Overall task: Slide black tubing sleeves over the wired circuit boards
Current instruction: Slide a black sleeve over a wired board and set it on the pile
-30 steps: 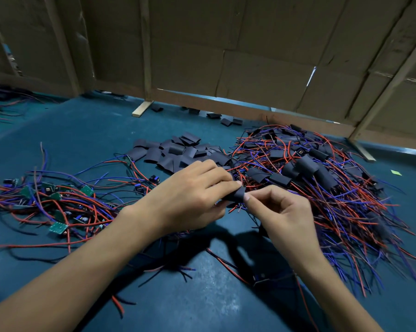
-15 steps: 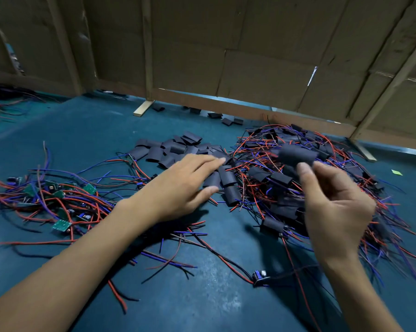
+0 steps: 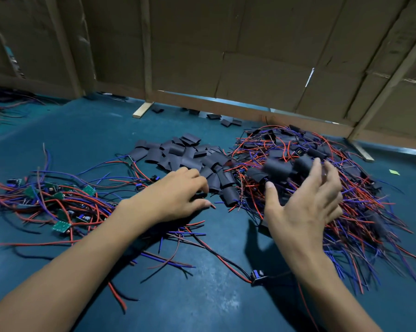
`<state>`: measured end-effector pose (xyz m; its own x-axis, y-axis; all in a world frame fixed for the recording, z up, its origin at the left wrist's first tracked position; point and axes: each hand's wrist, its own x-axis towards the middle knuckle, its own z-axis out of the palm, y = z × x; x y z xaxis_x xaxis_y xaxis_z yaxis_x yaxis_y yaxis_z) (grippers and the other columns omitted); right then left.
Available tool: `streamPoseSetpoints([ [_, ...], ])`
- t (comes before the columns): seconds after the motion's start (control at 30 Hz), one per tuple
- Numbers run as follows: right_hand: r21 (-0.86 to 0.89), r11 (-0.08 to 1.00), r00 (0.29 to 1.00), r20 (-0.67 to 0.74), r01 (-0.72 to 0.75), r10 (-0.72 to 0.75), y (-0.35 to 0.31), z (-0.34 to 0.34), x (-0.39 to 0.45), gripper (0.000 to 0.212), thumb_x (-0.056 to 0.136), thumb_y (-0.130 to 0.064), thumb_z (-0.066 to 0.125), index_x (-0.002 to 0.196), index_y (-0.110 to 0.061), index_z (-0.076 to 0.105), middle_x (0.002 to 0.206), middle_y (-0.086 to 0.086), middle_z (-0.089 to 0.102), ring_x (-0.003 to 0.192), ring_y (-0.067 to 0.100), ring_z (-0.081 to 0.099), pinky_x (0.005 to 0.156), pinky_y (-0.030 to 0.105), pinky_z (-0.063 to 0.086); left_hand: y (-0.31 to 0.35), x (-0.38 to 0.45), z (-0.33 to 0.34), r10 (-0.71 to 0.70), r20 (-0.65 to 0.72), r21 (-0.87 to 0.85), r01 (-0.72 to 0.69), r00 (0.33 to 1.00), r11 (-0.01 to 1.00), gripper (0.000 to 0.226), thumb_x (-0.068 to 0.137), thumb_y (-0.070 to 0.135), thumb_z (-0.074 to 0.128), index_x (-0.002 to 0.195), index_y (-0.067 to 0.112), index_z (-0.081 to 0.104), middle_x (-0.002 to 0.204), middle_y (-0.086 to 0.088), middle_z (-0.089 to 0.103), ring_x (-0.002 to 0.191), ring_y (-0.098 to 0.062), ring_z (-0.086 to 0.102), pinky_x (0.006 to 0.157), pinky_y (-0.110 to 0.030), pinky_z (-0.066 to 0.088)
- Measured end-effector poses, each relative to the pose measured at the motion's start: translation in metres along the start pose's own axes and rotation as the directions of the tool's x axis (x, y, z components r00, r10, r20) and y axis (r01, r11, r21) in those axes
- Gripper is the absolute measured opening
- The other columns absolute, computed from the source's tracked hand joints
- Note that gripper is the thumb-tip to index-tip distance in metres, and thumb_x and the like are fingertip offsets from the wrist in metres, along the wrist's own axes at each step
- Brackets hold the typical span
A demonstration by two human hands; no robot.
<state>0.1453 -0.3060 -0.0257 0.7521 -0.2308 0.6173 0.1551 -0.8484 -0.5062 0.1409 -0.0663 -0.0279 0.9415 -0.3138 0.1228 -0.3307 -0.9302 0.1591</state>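
Note:
Flat black tubing sleeves (image 3: 178, 154) lie heaped at the table's middle. Left of them is a tangle of bare green circuit boards (image 3: 60, 226) with red and blue wires. To the right spreads a big pile of sleeved boards (image 3: 360, 188). My left hand (image 3: 175, 197) rests at the near edge of the sleeve heap, fingers bent down onto it; no grip shows. My right hand (image 3: 302, 207) hovers over the right pile, fingers spread and blurred. One sleeved board (image 3: 277, 167), also blurred, is just beyond its fingertips, free of the hand.
A single wired part (image 3: 256, 275) lies on the blue table top (image 3: 202, 303) between my forearms. Cardboard walls (image 3: 250, 68) with wooden struts (image 3: 142, 110) close the back. Stray sleeves (image 3: 226, 122) lie along the wall. More wires (image 3: 3, 106) sit at far left.
My right hand carried the sleeved board up over the right pile and let it go. My left hand left it and dropped onto the heap of loose sleeves.

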Motion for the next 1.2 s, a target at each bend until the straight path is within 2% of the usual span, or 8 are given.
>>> streamPoseSetpoints([
  [0.2,0.092,0.984,0.988,-0.052,0.153,-0.149,0.018,-0.011,0.018,0.076,0.087,-0.041,0.064,0.152,-0.012,0.038,0.154,0.012,0.038,0.138,0.032,0.035,0.107,0.046,0.026,-0.021,-0.009,-0.024,-0.048,0.056,0.059,0.045,0.997,0.997,0.017,0.096,0.045,0.062,0.106,0.033,0.067,0.1,0.012,0.058,0.104,-0.014,0.056,0.088,-0.033,0.043],
  [0.3,0.096,0.853,0.85,0.075,0.514,-0.521,0.021,-0.01,0.021,0.069,0.088,-0.043,0.066,0.15,-0.024,0.045,0.143,-0.003,0.054,0.13,0.02,0.048,0.1,0.036,0.025,-0.023,-0.009,-0.028,-0.071,0.085,-0.002,0.072,0.994,0.997,0.013,0.096,0.04,0.064,0.103,0.031,0.07,0.095,0.013,0.055,0.098,-0.014,0.058,0.084,-0.033,0.048],
  [0.43,0.07,0.761,0.734,0.22,0.645,-0.642,0.018,0.009,0.012,0.027,0.084,-0.029,0.081,0.111,-0.03,0.077,0.107,-0.013,0.073,0.104,0.027,0.062,0.09,0.042,0.026,-0.027,-0.012,-0.028,-0.069,0.115,-0.021,0.071,0.991,0.997,0.017,0.096,0.046,0.06,0.107,0.034,0.068,0.097,0.016,0.053,0.099,-0.01,0.052,0.087,-0.034,0.047],
  [0.6,-0.016,0.792,0.775,0.22,0.61,-0.593,0.023,0.009,0.017,0.024,0.079,-0.032,0.082,0.102,-0.029,0.077,0.103,-0.013,0.073,0.099,0.025,0.061,0.09,0.044,0.027,-0.049,-0.018,-0.04,-0.254,0.008,0.095,0.252,0.967,0.963,0.025,0.1,0.036,0.047,0.111,0.028,0.067,0.112,0.001,0.064,0.108,-0.024,0.06,0.092,-0.041,0.049],
  [0.77,-0.074,0.788,0.762,0.323,0.612,-0.562,0.02,0.011,0.012,0.032,0.069,-0.025,0.091,0.098,-0.027,0.078,0.095,-0.008,0.075,0.096,0.031,0.062,0.088,0.042,0.025,-0.066,-0.028,-0.05,-0.292,0.249,-0.087,0.321,0.924,0.943,0.032,0.09,0.059,0.062,0.108,0.035,0.069,0.103,0.011,0.064,0.096,-0.009,0.062,0.091,-0.031,0.05],
  [0.87,0.053,0.79,0.777,0.147,0.611,-0.612,0.018,0.008,0.014,0.028,0.076,-0.011,0.085,0.101,-0.021,0.078,0.096,-0.001,0.075,0.09,0.03,0.066,0.088,0.042,0.03,-0.071,-0.032,-0.053,-0.255,0.287,-0.155,0.307,0.923,0.939,0.028,0.082,0.057,0.074,0.105,0.041,0.07,0.102,0.021,0.061,0.093,0.007,0.057,0.092,-0.028,0.049],
  [1.03,0.029,0.864,0.824,-0.317,0.502,-0.469,0.03,-0.015,0.032,0.019,0.096,-0.015,0.07,0.113,-0.014,0.076,0.109,0.006,0.072,0.097,0.029,0.063,0.09,0.044,0.037,-0.071,-0.029,-0.051,-0.262,0.263,-0.109,0.298,0.929,0.948,0.025,0.082,0.027,0.078,0.094,0.047,0.07,0.103,0.012,0.068,0.091,-0.005,0.062,0.087,-0.028,0.052],
  [1.2,-0.179,0.981,0.996,0.068,0.069,-0.057,0.035,-0.019,0.037,0.046,0.091,-0.017,0.049,0.135,-0.016,0.064,0.142,0.011,0.058,0.124,0.04,0.046,0.103,0.049,0.027,-0.065,-0.03,-0.052,-0.264,0.216,-0.122,0.294,0.94,0.948,0.021,0.085,0.024,0.066,0.092,0.042,0.073,0.094,0.011,0.069,0.085,-0.005,0.063,0.076,-0.025,0.051],
])
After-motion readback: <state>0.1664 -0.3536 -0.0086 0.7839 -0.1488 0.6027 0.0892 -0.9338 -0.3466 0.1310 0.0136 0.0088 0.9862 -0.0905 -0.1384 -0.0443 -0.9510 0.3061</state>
